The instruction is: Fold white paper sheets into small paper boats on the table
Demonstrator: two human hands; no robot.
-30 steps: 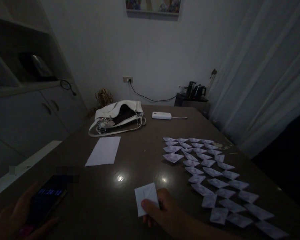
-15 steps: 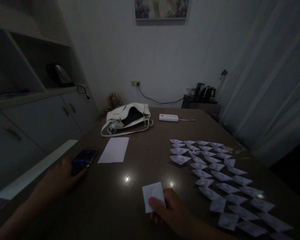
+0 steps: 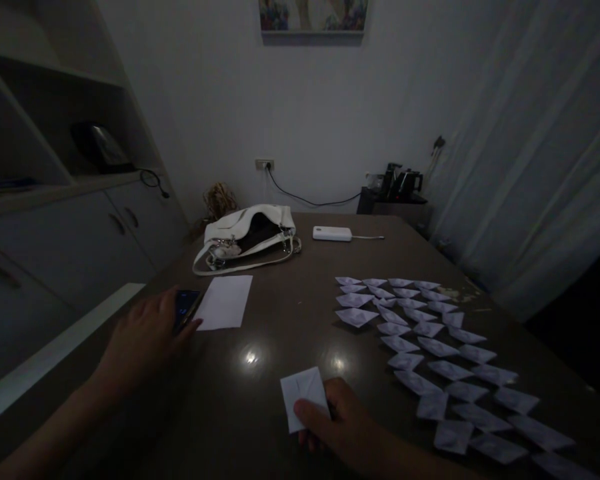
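Note:
My right hand (image 3: 337, 420) is closed around a small square of folded white paper (image 3: 304, 393), thumb on top and fingers beneath. The paper's front shows crease lines meeting near its middle. On the left, my left hand (image 3: 147, 333) lies over a dark smartphone (image 3: 185, 308) on the table, fingers across it and thumb by its near right edge. Much of the phone is hidden under the hand; its lit screen shows in part. Right beside the phone lies a blank white sheet (image 3: 226, 302). Rows of several folded paper boats (image 3: 437, 347) cover the table's right side.
A white handbag (image 3: 250, 233) with its strap lies open at the back of the brown table (image 3: 290, 293). A white power bank (image 3: 332, 233) with a short cable is to its right. Cabinets (image 3: 75, 233) stand at the left, a curtain (image 3: 520, 147) at the right.
My left hand and the phone have moved right and away from me, up to the white sheet, and the hand covers more of the phone. My right hand keeps holding the folded paper.

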